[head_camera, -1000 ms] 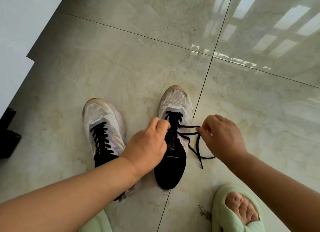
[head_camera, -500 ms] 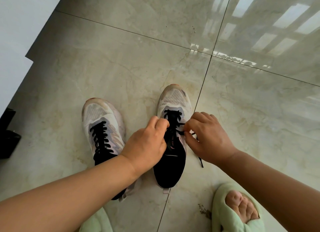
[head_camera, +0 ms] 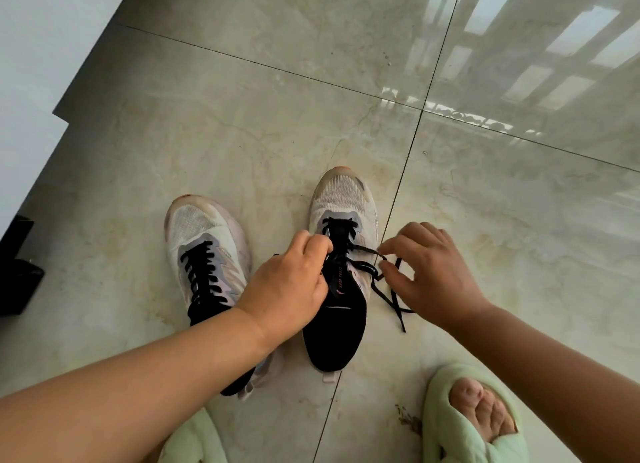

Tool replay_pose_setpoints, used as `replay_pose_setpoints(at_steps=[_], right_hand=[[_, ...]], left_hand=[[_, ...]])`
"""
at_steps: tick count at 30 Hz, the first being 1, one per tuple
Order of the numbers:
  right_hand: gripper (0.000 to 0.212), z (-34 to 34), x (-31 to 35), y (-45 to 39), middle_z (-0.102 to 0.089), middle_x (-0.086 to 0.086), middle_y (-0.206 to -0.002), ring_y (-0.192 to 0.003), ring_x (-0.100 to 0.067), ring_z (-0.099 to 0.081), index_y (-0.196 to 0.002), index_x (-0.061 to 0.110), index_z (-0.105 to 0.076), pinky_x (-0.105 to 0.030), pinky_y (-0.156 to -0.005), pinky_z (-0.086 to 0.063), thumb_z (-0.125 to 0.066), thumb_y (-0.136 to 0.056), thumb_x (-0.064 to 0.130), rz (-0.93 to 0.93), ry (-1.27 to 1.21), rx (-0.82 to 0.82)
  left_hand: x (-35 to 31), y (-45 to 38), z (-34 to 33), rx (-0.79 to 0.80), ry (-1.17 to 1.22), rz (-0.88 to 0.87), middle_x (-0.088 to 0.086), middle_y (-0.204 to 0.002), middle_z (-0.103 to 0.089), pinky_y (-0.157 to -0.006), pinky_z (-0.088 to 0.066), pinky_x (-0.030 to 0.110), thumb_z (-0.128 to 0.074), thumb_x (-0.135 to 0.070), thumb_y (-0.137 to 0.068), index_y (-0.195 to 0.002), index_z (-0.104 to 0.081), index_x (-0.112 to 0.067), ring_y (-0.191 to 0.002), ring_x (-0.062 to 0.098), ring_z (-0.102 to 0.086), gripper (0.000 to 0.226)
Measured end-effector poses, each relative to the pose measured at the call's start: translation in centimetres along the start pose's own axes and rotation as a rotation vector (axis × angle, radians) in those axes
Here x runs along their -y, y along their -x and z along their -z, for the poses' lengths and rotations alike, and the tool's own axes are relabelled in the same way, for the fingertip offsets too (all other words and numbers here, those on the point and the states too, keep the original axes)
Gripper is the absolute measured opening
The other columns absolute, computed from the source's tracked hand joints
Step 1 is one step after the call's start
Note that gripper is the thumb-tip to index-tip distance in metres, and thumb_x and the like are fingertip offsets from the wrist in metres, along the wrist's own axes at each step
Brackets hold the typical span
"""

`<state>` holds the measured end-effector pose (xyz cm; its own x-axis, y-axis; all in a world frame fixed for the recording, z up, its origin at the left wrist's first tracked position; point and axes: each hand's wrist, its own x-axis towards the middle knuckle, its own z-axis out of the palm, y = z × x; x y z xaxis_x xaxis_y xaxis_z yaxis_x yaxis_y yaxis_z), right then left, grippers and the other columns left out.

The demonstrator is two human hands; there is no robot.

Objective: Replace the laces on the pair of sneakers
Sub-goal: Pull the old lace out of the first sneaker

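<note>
Now your left hand [head_camera: 291, 286] pinches the lace [head_camera: 339, 225] on the centre shoe [head_camera: 343, 199]; your right hand [head_camera: 433, 272] pinches its loose end alongside. Tiled floor [head_camera: 519, 203] spreads above and right; a slipper [head_camera: 446, 424] sits lower right.

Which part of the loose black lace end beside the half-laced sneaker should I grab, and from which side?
I'd pinch the loose lace end near its tip, where it lies flat on bare floor, clear of the sneaker. Come from the right, across the thin strand: the left hand crowds the sneaker's other side.
</note>
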<state>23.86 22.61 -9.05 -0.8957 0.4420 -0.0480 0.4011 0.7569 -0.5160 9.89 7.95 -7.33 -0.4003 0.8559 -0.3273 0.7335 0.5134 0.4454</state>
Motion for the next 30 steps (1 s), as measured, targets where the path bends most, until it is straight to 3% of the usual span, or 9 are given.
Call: replay_pose_setpoints(at_steps=[6, 10, 14, 20, 26, 30], right_hand=[[0.015, -0.2, 1.7, -0.8, -0.057, 0.000, -0.076, -0.076, -0.024, -0.053, -0.086, 0.011, -0.073, -0.039, -0.072, -0.045, -0.064, -0.075, 0.017, -0.002, -0.200, 0.077], [0.005, -0.4, 1.5, -1.2, -0.056, -0.001, -0.077, -0.077, -0.023, -0.051, -0.083, 0.008, -0.071, -0.036, -0.073, -0.043, -0.069, -0.079, 0.011, -0.008, -0.196, 0.110], [0.003, -0.7, 0.1, -0.9, -0.057, -0.003, -0.077, -0.076, -0.024, -0.048, -0.078, 0.007, -0.066, -0.034, -0.072, -0.038, -0.064, -0.081, 0.007, 0.010, -0.039, 0.128], [0.009, -0.7, -2.5, 0.5, -0.050, 0.002, -0.080, -0.084, -0.021, -0.043, -0.077, 0.013, -0.058, -0.028, -0.073, -0.021, -0.053, -0.080, 0.019, -0.242, 0.239, 0.174], [0.018, -0.7, 1.1, -0.7, -0.058, 0.003, -0.085, -0.083, -0.018, -0.046, -0.094, 0.016, -0.069, -0.031, -0.075, -0.031, -0.061, -0.078, 0.022, -0.038, -0.081, 0.048], [0.004, -0.5, 1.8, -1.3, -0.060, 0.003, -0.081, -0.084, -0.021, -0.050, -0.082, 0.014, -0.070, -0.032, -0.078, -0.034, -0.067, -0.079, 0.014, -0.001, -0.115, 0.076]], left_hand=[[0.0, -0.1, 0.1, 0.009, -0.010, -0.003, 0.002, -0.110, -0.046, -0.066, -0.049, 0.042, -0.049, -0.014, -0.087, -0.114, -0.046, -0.014, -0.074, 0.031, -0.060, 0.027], [0.0, -0.1, 0.0, 0.016, -0.018, -0.002, 0.002, -0.111, -0.046, -0.066, -0.049, 0.041, -0.049, -0.014, -0.088, -0.115, -0.045, -0.015, -0.073, 0.029, -0.060, 0.028], [0.0, 0.0, 0.0, 0.007, -0.004, -0.004, 0.002, -0.111, -0.047, -0.065, -0.049, 0.042, -0.049, -0.011, -0.087, -0.115, -0.047, -0.013, -0.071, 0.028, -0.059, 0.028], [-0.1, 0.0, 0.1, 0.000, 0.005, -0.005, 0.004, -0.110, -0.048, -0.066, -0.049, 0.043, -0.050, -0.010, -0.087, -0.115, -0.048, -0.012, -0.073, 0.029, -0.059, 0.028], [0.0, -0.1, 0.0, -0.002, 0.019, -0.002, 0.003, -0.110, -0.048, -0.068, -0.050, 0.043, -0.050, -0.012, -0.087, -0.115, -0.048, -0.013, -0.077, 0.029, -0.060, 0.029], [0.0, 0.0, 0.0, -0.007, 0.013, -0.006, 0.003, -0.110, -0.048, -0.066, -0.050, 0.043, -0.052, -0.013, -0.087, -0.115, -0.048, -0.014, -0.075, 0.029, -0.060, 0.028]])
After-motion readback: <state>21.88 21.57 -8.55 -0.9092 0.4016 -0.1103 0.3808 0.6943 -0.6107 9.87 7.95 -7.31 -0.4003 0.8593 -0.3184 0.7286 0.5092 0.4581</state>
